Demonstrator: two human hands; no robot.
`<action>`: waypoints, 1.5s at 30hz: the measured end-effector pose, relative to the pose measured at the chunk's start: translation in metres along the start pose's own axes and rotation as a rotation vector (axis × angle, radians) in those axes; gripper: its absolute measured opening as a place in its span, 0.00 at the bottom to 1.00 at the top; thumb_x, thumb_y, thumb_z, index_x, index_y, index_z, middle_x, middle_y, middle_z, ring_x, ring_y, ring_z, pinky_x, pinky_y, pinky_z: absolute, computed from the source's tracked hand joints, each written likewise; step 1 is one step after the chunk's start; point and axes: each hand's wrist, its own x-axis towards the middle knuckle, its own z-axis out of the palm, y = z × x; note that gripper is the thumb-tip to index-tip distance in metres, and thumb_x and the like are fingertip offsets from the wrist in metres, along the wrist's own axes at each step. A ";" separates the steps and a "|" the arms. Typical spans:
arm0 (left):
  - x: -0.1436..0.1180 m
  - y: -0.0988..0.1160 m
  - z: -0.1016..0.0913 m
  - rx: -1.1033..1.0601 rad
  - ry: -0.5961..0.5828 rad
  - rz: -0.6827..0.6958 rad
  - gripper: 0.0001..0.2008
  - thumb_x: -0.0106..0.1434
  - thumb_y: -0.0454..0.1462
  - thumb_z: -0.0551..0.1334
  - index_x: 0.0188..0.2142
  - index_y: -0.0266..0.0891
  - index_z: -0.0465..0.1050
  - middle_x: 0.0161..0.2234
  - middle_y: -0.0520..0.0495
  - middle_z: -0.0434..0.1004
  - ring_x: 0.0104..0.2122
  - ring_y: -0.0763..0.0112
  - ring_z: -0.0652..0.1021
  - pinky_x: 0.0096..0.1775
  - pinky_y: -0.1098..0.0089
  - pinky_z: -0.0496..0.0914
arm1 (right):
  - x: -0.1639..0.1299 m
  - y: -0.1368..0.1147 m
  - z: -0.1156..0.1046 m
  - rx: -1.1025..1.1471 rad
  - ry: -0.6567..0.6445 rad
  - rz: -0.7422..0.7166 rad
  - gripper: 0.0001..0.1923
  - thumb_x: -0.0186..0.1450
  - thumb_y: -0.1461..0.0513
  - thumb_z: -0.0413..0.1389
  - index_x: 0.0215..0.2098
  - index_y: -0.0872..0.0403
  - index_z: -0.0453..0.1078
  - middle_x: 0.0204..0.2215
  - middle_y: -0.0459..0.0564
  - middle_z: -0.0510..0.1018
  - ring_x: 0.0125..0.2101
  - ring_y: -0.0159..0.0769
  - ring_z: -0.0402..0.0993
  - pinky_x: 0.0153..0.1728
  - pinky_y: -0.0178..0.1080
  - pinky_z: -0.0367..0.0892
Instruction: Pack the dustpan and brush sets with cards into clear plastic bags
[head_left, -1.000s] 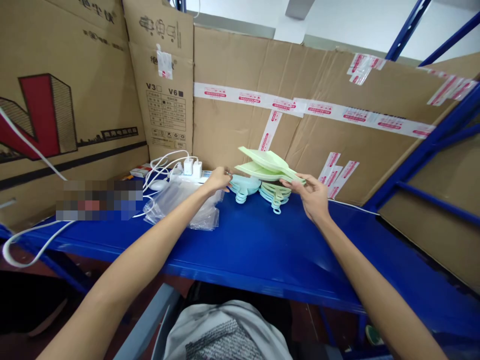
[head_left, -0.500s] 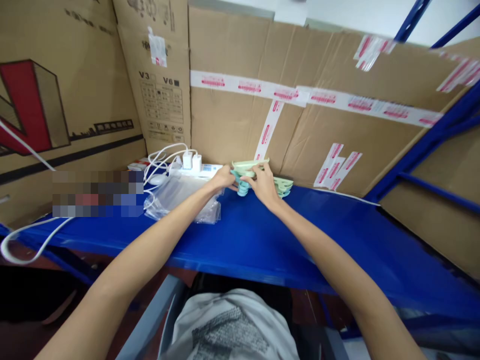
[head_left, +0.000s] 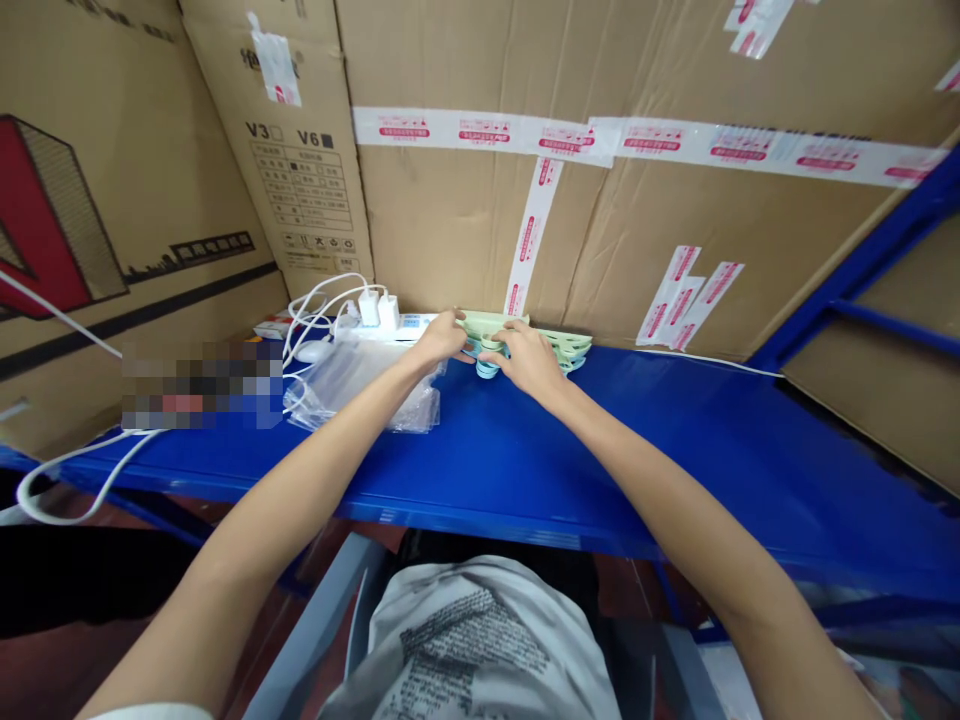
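A stack of pale green and light blue plastic pieces with cut-out slots lies at the back of the blue table, against the cardboard. Their exact kind is hard to make out. My left hand closes on the left end of the stack, where a pale green strip lies on top. My right hand grips the middle from the right, fingers over the green top and thumb at its near side. Light blue rounded parts show between the two hands. Fingertips are partly hidden.
Clear plastic bags lie left of my hands. Behind them are a white power strip with plugged-in chargers and loose white cables. Cardboard panels wall the back and left; a blue rack post stands right.
The green top piece has come down from a raised position onto the stack, with both hands still at it. The camera view has tilted down and shifted slightly.
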 end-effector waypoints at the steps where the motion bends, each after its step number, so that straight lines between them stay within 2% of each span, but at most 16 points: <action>1: -0.001 0.001 0.000 0.014 0.005 -0.006 0.25 0.59 0.23 0.60 0.57 0.33 0.65 0.35 0.47 0.74 0.35 0.63 0.83 0.41 0.55 0.84 | -0.001 0.001 0.000 0.023 -0.021 -0.021 0.23 0.69 0.50 0.66 0.55 0.57 0.80 0.55 0.65 0.78 0.54 0.55 0.76 0.57 0.54 0.72; 4: -0.003 0.003 0.001 0.053 0.003 -0.026 0.25 0.62 0.25 0.59 0.59 0.33 0.64 0.39 0.44 0.75 0.35 0.64 0.83 0.39 0.56 0.84 | -0.001 0.006 0.004 0.125 -0.056 -0.083 0.22 0.65 0.55 0.70 0.55 0.57 0.79 0.51 0.60 0.79 0.51 0.48 0.77 0.55 0.48 0.73; 8: -0.005 0.003 0.004 0.116 -0.004 -0.026 0.25 0.68 0.27 0.57 0.63 0.33 0.59 0.45 0.39 0.76 0.34 0.65 0.83 0.37 0.58 0.84 | 0.000 0.009 0.012 0.157 -0.017 -0.043 0.14 0.64 0.62 0.71 0.47 0.56 0.80 0.47 0.57 0.78 0.47 0.44 0.78 0.52 0.44 0.73; 11: -0.008 0.005 0.007 0.184 -0.011 -0.002 0.22 0.72 0.31 0.57 0.64 0.32 0.59 0.51 0.34 0.76 0.34 0.65 0.83 0.35 0.60 0.84 | -0.002 0.005 0.015 0.134 0.007 -0.050 0.11 0.67 0.61 0.68 0.46 0.58 0.80 0.48 0.59 0.78 0.48 0.45 0.78 0.54 0.44 0.71; 15: -0.014 0.010 0.009 0.300 -0.009 0.079 0.18 0.73 0.36 0.59 0.61 0.33 0.65 0.59 0.30 0.71 0.36 0.64 0.84 0.35 0.62 0.83 | -0.001 -0.002 0.012 0.105 -0.001 -0.085 0.10 0.75 0.62 0.58 0.45 0.58 0.80 0.47 0.59 0.80 0.50 0.43 0.77 0.56 0.43 0.68; 18: -0.022 0.015 0.009 0.422 -0.005 0.166 0.15 0.72 0.38 0.63 0.55 0.35 0.72 0.58 0.33 0.71 0.42 0.59 0.83 0.45 0.58 0.81 | 0.003 -0.002 -0.007 0.109 -0.028 -0.116 0.15 0.78 0.62 0.51 0.48 0.57 0.80 0.46 0.58 0.82 0.50 0.42 0.77 0.56 0.42 0.68; 21: -0.029 0.015 0.010 0.741 0.026 0.345 0.16 0.72 0.43 0.65 0.55 0.39 0.74 0.59 0.36 0.69 0.51 0.54 0.80 0.57 0.53 0.75 | -0.002 0.010 -0.047 0.071 0.095 -0.070 0.17 0.78 0.62 0.48 0.57 0.57 0.77 0.51 0.58 0.82 0.51 0.43 0.77 0.56 0.43 0.68; 23: -0.033 0.012 0.012 0.964 0.019 0.432 0.20 0.70 0.47 0.67 0.57 0.42 0.73 0.59 0.36 0.67 0.56 0.49 0.77 0.58 0.52 0.73 | -0.014 0.022 -0.076 -0.030 0.140 -0.025 0.18 0.78 0.60 0.48 0.56 0.54 0.77 0.49 0.56 0.82 0.48 0.43 0.78 0.52 0.43 0.69; 24: -0.034 0.010 0.013 1.037 0.005 0.447 0.23 0.68 0.48 0.69 0.58 0.43 0.72 0.60 0.36 0.67 0.59 0.47 0.75 0.57 0.52 0.73 | -0.022 0.030 -0.086 -0.109 0.106 0.003 0.17 0.77 0.57 0.50 0.54 0.53 0.78 0.47 0.55 0.82 0.45 0.44 0.78 0.47 0.43 0.69; 26: -0.034 0.006 0.015 1.140 -0.016 0.454 0.27 0.64 0.46 0.72 0.59 0.42 0.70 0.60 0.35 0.65 0.62 0.43 0.72 0.56 0.52 0.75 | -0.041 0.043 -0.096 -0.246 -0.011 0.040 0.18 0.74 0.51 0.56 0.56 0.49 0.78 0.49 0.54 0.79 0.41 0.44 0.78 0.40 0.41 0.67; 29: -0.033 0.003 0.016 1.188 -0.024 0.427 0.31 0.62 0.43 0.74 0.61 0.40 0.68 0.62 0.34 0.64 0.58 0.43 0.76 0.53 0.53 0.76 | -0.063 0.060 -0.084 -0.374 -0.213 0.019 0.26 0.69 0.48 0.63 0.63 0.46 0.72 0.57 0.56 0.73 0.38 0.41 0.77 0.34 0.38 0.63; 31: -0.034 0.002 0.017 1.184 -0.031 0.399 0.31 0.62 0.43 0.74 0.61 0.40 0.67 0.62 0.35 0.64 0.52 0.46 0.80 0.52 0.54 0.76 | -0.070 0.066 -0.069 -0.417 -0.294 -0.024 0.22 0.70 0.53 0.62 0.61 0.46 0.73 0.58 0.56 0.71 0.36 0.37 0.77 0.32 0.37 0.60; 34: -0.035 0.003 0.019 1.183 -0.042 0.389 0.30 0.63 0.41 0.73 0.61 0.41 0.66 0.61 0.37 0.64 0.48 0.50 0.83 0.50 0.56 0.76 | -0.072 0.068 -0.055 -0.443 -0.316 -0.063 0.15 0.73 0.59 0.57 0.56 0.48 0.77 0.57 0.55 0.71 0.34 0.34 0.76 0.32 0.37 0.58; 39: -0.035 0.003 0.020 1.170 -0.041 0.383 0.30 0.63 0.42 0.73 0.61 0.43 0.66 0.62 0.37 0.64 0.50 0.49 0.83 0.50 0.56 0.76 | -0.072 0.063 -0.059 -0.515 -0.309 -0.053 0.16 0.74 0.60 0.52 0.55 0.47 0.78 0.59 0.54 0.72 0.36 0.37 0.78 0.30 0.39 0.54; 45: -0.033 0.002 0.018 1.151 -0.050 0.401 0.30 0.63 0.41 0.73 0.62 0.42 0.67 0.62 0.36 0.65 0.49 0.48 0.82 0.50 0.55 0.76 | -0.074 0.056 -0.063 -0.534 -0.366 -0.030 0.17 0.75 0.60 0.51 0.57 0.46 0.77 0.55 0.54 0.79 0.41 0.43 0.80 0.32 0.39 0.58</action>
